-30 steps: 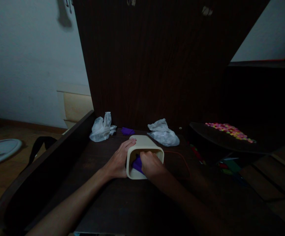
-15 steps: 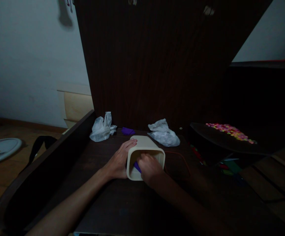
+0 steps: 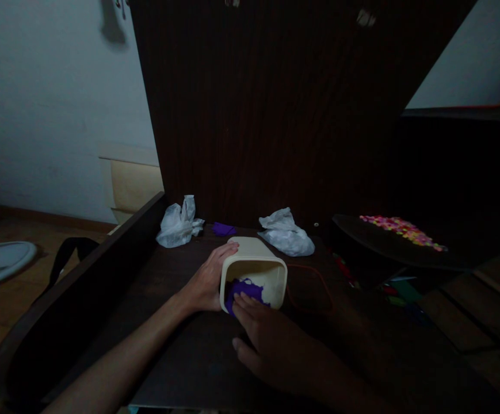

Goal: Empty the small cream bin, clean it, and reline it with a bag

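Cloth (image 3: 250,288) of a deep purple lies inside the mouth of a cream container (image 3: 252,247), just ahead of the right hand (image 3: 271,340) and directly under its fingertips. That hand is the nearer of the two to the cloth: its fingers are stretched out, close together and nearly flat, laid over the near part of the fabric, while the thumb stands well away from them and touches nothing. The dim light makes it hard to be sure how firmly they press, but they are not curled around the fabric.

The container lies on its side on the dark worktop (image 3: 206,365), its long axis running away from the person and its mouth facing back toward them. The left hand (image 3: 209,283) grips it by the left wall, fingers bent over the upper edge and thumb side low against the flank.

The cloth looks soft and crumpled, bunched toward the lower left of the mouth, with an uneven, ragged far edge against the pale inner wall. A thin reddish ring (image 3: 314,268) lies flat just right of the container; beyond it stand two whitish plastic bags (image 3: 288,237), with another purple piece (image 3: 224,229) between them.
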The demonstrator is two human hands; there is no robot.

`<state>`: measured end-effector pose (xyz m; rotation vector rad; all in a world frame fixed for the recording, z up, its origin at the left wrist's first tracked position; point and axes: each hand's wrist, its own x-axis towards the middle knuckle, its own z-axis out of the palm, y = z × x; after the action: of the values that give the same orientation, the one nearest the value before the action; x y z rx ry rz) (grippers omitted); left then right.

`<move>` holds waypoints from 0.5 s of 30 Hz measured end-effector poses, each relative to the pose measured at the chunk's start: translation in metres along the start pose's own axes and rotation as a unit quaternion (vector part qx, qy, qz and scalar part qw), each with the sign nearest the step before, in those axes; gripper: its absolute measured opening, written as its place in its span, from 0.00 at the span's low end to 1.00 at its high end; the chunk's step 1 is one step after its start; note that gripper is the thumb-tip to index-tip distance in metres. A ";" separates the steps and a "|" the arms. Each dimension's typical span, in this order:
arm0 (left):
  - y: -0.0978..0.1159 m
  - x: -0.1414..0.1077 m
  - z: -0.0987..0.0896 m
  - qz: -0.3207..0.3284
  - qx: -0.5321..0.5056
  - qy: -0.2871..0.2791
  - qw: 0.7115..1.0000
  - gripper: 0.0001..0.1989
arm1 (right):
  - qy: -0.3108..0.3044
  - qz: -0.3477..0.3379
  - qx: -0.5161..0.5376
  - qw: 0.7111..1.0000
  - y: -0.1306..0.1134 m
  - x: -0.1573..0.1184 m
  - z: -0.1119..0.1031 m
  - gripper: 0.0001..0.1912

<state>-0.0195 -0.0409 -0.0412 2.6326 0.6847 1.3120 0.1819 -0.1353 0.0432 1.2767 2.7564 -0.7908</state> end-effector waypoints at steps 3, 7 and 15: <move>-0.001 -0.001 0.000 -0.007 0.013 -0.003 1.000 0.61 | 0.008 -0.012 0.015 1.000 -0.001 0.001 0.009 0.35; -0.003 -0.003 0.001 -0.010 0.031 -0.002 0.999 0.62 | 0.023 -0.026 -0.009 0.999 -0.002 0.012 0.020 0.40; -0.004 -0.002 0.006 0.000 0.030 0.027 0.999 0.60 | -0.011 -0.035 -0.025 0.999 0.017 0.065 -0.001 0.50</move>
<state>-0.0176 -0.0383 -0.0474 2.6522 0.7433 1.3891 0.1508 -0.0790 0.0227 1.1625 2.7978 -0.7300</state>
